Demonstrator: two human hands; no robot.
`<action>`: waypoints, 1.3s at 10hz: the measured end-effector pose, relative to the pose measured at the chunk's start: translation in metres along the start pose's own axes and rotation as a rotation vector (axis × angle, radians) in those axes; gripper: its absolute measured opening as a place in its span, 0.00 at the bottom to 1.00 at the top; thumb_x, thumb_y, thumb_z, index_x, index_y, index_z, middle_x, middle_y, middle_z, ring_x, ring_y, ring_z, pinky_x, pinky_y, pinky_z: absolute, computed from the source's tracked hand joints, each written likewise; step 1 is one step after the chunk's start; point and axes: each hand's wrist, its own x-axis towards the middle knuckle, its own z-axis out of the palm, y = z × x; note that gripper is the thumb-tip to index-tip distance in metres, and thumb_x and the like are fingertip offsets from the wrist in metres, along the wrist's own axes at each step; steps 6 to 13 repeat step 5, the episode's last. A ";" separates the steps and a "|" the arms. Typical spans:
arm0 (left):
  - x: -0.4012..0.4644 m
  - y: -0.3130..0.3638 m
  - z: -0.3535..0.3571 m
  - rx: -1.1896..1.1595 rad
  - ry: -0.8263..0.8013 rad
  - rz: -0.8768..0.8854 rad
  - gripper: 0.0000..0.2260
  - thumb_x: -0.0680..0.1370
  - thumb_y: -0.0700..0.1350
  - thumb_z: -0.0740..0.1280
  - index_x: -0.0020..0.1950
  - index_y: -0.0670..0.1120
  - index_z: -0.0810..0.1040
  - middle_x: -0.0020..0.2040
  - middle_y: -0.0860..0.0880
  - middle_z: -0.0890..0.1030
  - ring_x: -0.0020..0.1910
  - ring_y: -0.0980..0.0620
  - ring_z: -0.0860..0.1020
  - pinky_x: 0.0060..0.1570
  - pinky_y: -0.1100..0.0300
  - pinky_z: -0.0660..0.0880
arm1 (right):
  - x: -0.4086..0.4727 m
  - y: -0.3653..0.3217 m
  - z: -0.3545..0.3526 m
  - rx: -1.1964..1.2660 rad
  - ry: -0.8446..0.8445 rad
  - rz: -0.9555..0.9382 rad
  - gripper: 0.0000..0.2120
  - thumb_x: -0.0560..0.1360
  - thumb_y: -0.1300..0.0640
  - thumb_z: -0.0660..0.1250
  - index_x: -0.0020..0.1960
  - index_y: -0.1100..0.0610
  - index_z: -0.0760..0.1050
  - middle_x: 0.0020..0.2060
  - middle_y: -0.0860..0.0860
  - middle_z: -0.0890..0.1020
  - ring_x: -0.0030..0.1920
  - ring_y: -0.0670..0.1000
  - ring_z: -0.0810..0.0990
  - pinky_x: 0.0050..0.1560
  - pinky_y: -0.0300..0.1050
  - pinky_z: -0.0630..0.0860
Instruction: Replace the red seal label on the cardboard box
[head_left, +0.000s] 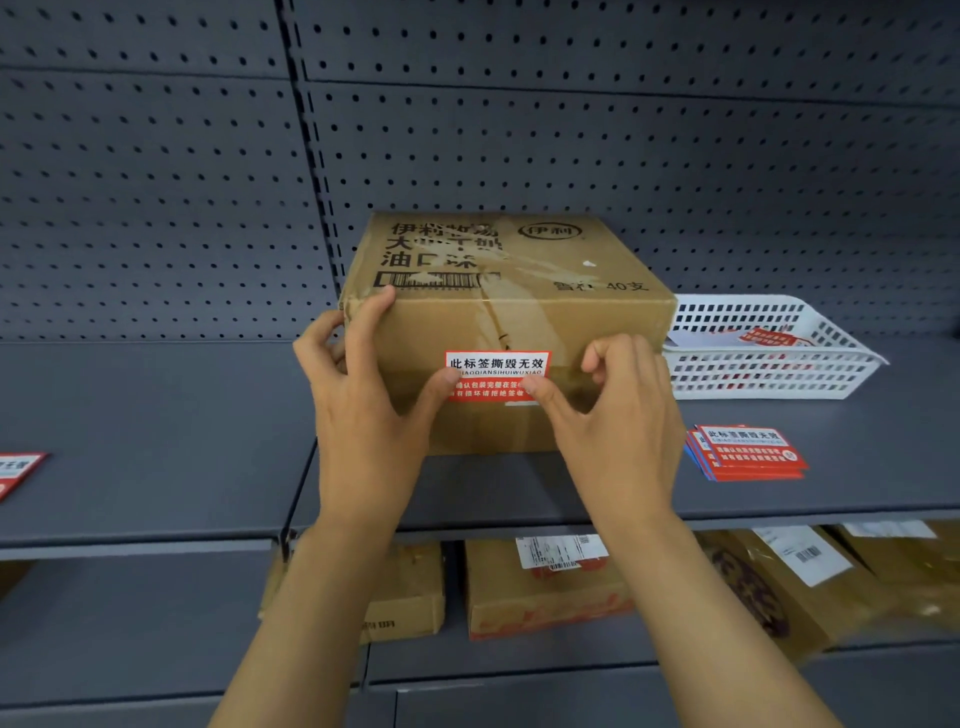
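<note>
A brown cardboard box (519, 312) with black print stands on the grey shelf (156, 441). On its front face sits a red seal label (496, 370) with a white strip of black characters. My left hand (363, 415) rests against the box's left front corner, its thumb tip pressing the label's lower left. My right hand (618, 415) is against the right front, thumb on the label's lower right, the other fingers curled. Neither hand holds anything.
A small stack of red labels (748, 451) lies on the shelf to the right of the box. Behind it stands a white plastic basket (769, 374) with more labels inside. Another red label (15, 470) lies at the far left. Boxes and parcels (545, 587) fill the shelf below.
</note>
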 end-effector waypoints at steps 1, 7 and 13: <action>0.004 0.003 -0.008 0.045 -0.014 -0.021 0.34 0.71 0.52 0.78 0.72 0.60 0.65 0.72 0.47 0.60 0.60 0.58 0.67 0.56 0.64 0.70 | 0.002 0.005 -0.006 0.025 -0.010 0.034 0.23 0.68 0.40 0.76 0.45 0.50 0.65 0.41 0.46 0.74 0.44 0.52 0.73 0.37 0.48 0.69; -0.020 0.042 -0.029 0.294 -0.001 -0.049 0.28 0.79 0.49 0.68 0.77 0.59 0.61 0.76 0.47 0.62 0.69 0.44 0.71 0.59 0.43 0.77 | 0.006 0.002 -0.050 0.071 -0.202 -0.058 0.10 0.75 0.52 0.71 0.49 0.48 0.69 0.43 0.43 0.74 0.43 0.49 0.76 0.36 0.46 0.73; -0.020 0.042 -0.029 0.294 -0.001 -0.049 0.28 0.79 0.49 0.68 0.77 0.59 0.61 0.76 0.47 0.62 0.69 0.44 0.71 0.59 0.43 0.77 | 0.006 0.002 -0.050 0.071 -0.202 -0.058 0.10 0.75 0.52 0.71 0.49 0.48 0.69 0.43 0.43 0.74 0.43 0.49 0.76 0.36 0.46 0.73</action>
